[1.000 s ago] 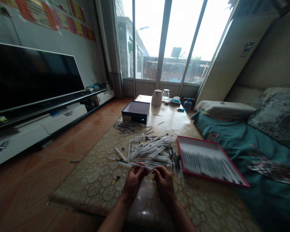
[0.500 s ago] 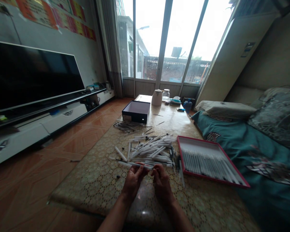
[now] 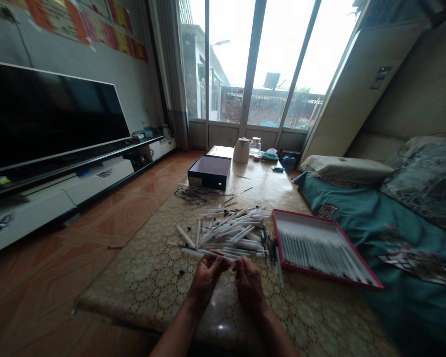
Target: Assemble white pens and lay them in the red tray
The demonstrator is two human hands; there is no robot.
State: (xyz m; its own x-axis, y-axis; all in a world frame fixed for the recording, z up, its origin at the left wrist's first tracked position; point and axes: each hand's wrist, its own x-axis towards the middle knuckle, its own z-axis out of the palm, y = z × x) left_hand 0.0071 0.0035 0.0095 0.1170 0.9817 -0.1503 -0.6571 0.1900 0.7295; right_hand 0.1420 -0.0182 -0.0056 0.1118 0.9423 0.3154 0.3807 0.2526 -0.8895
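Observation:
Near the front of the table, my left hand is closed with thumb and fingers around a slim white pen, held roughly level. My right hand pinches at its right end; the fingertips hide whatever detail is there. Just beyond both hands lies a loose heap of white pen barrels. Dark, thin pen parts lie along the heap's right side. To the right, a red-rimmed box lid holds a row of pens lying side by side.
A dark open box stands farther back at left, with thin refills before it. A small black cap lies left of my hands. A kettle, glass jar and tissue pack stand at the far end. A sofa borders the right.
Both hands stay in nearly the same place. The right end of the pen has dipped slightly, along with the right fingertips.

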